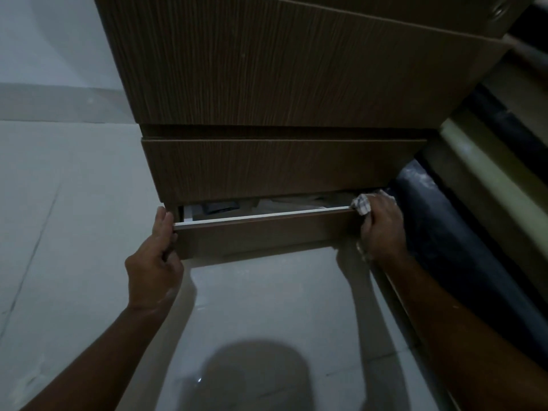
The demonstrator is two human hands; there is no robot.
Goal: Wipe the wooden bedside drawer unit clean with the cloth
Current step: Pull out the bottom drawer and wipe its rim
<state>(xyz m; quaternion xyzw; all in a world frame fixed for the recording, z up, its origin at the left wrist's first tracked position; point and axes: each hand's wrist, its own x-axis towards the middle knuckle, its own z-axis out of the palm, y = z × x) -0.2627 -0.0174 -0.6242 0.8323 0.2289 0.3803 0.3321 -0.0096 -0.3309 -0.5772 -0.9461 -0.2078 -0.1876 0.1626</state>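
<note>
The wooden bedside drawer unit (281, 69) fills the upper middle of the head view, brown with a vertical grain. Its bottom drawer (267, 232) is pulled out a little, showing a white top edge and some papers inside. My left hand (154, 262) grips the left end of that drawer front. My right hand (382, 229) holds the right end, with a light checked cloth (362, 204) bunched under its fingers against the drawer's top corner. The middle drawer (278, 170) above is shut.
Pale glossy floor tiles (74, 218) spread to the left and below the unit. A dark bed base (462, 247) and a pale green frame (486, 161) run close along the right. A white wall (44, 40) stands behind on the left.
</note>
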